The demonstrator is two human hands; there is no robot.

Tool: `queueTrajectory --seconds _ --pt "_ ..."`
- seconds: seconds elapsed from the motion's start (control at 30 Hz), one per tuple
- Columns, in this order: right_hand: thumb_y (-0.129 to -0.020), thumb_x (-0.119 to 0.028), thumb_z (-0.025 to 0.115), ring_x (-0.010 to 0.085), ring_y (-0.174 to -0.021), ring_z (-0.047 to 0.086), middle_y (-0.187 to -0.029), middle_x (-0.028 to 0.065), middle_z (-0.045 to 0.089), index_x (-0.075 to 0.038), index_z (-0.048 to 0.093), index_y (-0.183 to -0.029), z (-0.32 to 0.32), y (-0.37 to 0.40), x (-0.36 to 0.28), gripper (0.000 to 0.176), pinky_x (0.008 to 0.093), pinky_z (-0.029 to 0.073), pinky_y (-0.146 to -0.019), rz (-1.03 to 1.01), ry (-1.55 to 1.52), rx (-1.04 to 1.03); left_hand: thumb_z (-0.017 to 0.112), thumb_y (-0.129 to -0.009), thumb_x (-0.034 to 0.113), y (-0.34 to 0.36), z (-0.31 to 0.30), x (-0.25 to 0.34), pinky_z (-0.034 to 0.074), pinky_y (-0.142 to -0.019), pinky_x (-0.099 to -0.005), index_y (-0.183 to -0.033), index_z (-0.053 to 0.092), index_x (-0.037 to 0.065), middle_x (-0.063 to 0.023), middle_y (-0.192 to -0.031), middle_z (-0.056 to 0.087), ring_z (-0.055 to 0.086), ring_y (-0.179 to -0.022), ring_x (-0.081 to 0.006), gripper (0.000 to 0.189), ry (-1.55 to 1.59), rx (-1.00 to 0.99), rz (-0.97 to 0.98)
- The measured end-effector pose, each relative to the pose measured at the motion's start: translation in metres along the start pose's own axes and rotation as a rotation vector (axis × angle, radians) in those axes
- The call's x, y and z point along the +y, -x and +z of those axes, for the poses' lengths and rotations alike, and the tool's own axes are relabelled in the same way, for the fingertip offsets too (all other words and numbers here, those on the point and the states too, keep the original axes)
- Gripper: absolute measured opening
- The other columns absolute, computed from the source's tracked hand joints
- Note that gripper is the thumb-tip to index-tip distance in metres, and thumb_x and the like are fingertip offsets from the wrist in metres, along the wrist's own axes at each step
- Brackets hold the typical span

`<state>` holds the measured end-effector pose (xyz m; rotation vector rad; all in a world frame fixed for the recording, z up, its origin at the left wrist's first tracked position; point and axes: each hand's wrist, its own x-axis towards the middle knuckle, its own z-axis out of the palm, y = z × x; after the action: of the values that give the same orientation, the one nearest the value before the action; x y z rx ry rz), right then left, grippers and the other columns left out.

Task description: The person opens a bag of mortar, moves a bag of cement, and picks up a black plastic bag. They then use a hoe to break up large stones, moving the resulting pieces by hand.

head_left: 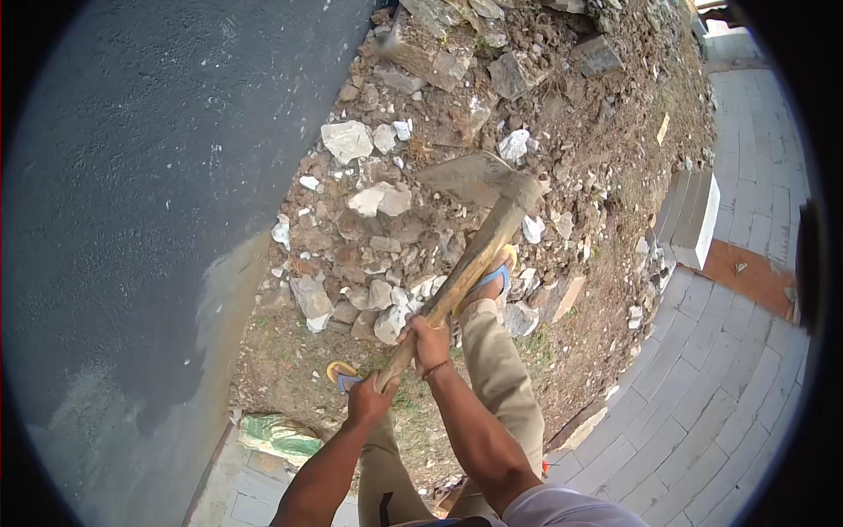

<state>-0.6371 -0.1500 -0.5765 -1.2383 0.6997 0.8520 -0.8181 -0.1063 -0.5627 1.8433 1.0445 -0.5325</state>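
Both my hands are wrapped round the wooden handle of a hoe [481, 249]. My left hand [371, 401] grips near the handle's lower end. Farther up, my right hand [430, 342] is closed on the same handle, with a thin band at the wrist. The hoe's broad, dirt-coated blade [465, 178] points left over rubble and loose soil [351, 241]. Pale stones [380, 199] lie just left of the blade. My right foot, in a blue and yellow flip-flop [497, 279], stands among the stones beside the handle.
A dark grey wall [167, 149] borders the dirt on the left. Grey paving [702, 351] curves along the right, with a concrete block [696, 218] at its edge. A green and white sack [279, 437] lies at lower left. My other flip-flop [340, 372] is near the wall side.
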Motion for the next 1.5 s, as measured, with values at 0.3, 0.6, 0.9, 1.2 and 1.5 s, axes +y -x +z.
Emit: queueTrajectory --seconds 0.3,0.6,0.9,1.2,1.5 --pt "-0.091 -0.026 0.067 0.0139 -0.054 0.060 -0.069 0.0049 0.057 -0.001 0.043 -0.110 0.142 -0.005 -0.416 0.039 0.0273 0.051 -0.049 -1.110 0.345 -0.189 0.072 -0.086 0.045 -0.192 -0.080 0.384 0.052 -0.069 -0.0486 -0.106 0.057 0.001 -0.0258 -0.083 0.067 0.067 -0.083 -0.0449 0.050 0.514 0.181 0.674" --pt "-0.082 -0.019 0.069 0.0240 -0.063 0.068 -0.075 0.0148 0.067 0.002 0.061 -0.094 0.204 -0.208 -0.317 0.026 0.0385 0.056 -0.061 -1.032 0.747 0.325 0.058 -0.090 0.062 -0.264 -0.093 0.305 0.051 -0.061 -0.0434 -0.086 0.063 -0.006 -0.0205 -0.068 0.063 0.064 -0.063 -0.0366 0.068 0.548 0.191 0.188" --pt "-0.077 -0.025 0.074 0.0430 -0.100 0.066 -0.101 0.0269 0.068 -0.001 0.052 -0.113 0.203 -0.032 -0.197 0.048 0.0468 0.052 -0.089 -0.719 1.022 0.253 0.054 -0.092 0.064 -0.099 -0.115 0.180 0.040 -0.039 -0.0335 -0.079 0.056 0.002 -0.0041 -0.053 0.049 0.050 -0.041 -0.0169 0.063 0.848 -0.102 0.003" --pt "-0.080 -0.004 0.063 0.0140 -0.050 0.056 -0.068 0.0021 0.056 -0.007 0.052 -0.099 -0.002 0.037 0.102 0.022 0.0291 0.047 -0.045 -0.091 0.554 -0.035 0.067 -0.091 0.040 0.082 0.060 -0.057 0.049 -0.064 -0.0425 -0.095 0.064 -0.003 -0.0208 -0.071 0.063 0.062 -0.064 -0.0341 0.043 0.493 0.245 -0.090" --pt "-0.083 -0.008 0.064 0.0170 -0.057 0.058 -0.073 0.0059 0.057 -0.003 0.052 -0.095 0.078 0.032 -0.203 0.018 0.0298 0.048 -0.054 -0.533 0.302 -0.219 0.075 -0.082 0.039 -0.070 -0.003 0.163 0.053 -0.069 -0.0478 -0.104 0.060 0.003 -0.0234 -0.088 0.068 0.067 -0.085 -0.0423 0.045 0.486 0.170 0.330"
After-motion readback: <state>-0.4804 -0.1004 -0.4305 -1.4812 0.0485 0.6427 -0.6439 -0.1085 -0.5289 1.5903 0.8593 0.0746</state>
